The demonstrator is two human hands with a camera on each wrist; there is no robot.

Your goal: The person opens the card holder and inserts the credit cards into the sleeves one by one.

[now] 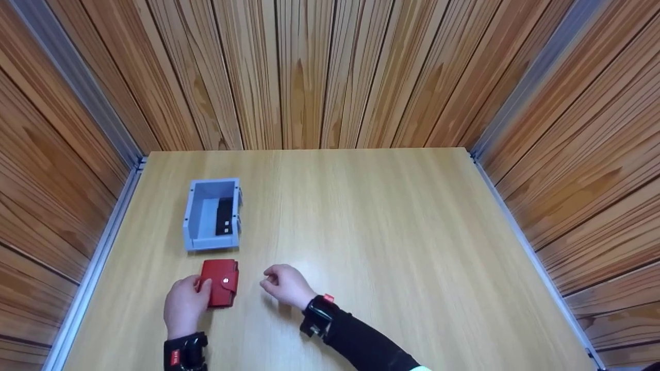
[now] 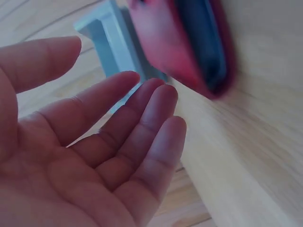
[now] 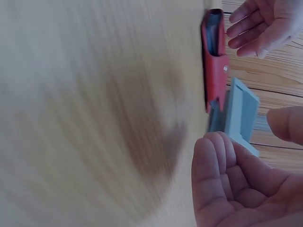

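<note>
Wallet position: the red wallet (image 1: pixel 219 284) is laid flat on the table (image 1: pixel 386 232), directly at 6 o'clock of the blue bin (image 1: pixel 212 244).
Wallet closure: a strap (image 1: pixel 230 289) is wrapped over the 3 o'clock edge and is fixed by a snap (image 1: pixel 226 281); dark contents are seen between the covers.
Left hand: placed at 8 o'clock of the wallet (image 1: pixel 185 304); thumb held wide of the fingers, nothing gripped. The thumb overlaps the wallet in the head view, but a gap is shown in the right wrist view.
Right hand: held at 3 o'clock of the wallet, apart from it (image 1: pixel 290 286); fingers loosely bent, nothing held.
Bin contents: a black item (image 1: pixel 224 216) is set along the 3 o'clock wall.
Expected handling: light weight, semi-stiff covers and a slightly smooth surface are to be assumed; breakage is unlikely.
Recommended hold: the 9 o'clock edge should be pinched across both covers, so that the strap is left unstrained.
</note>
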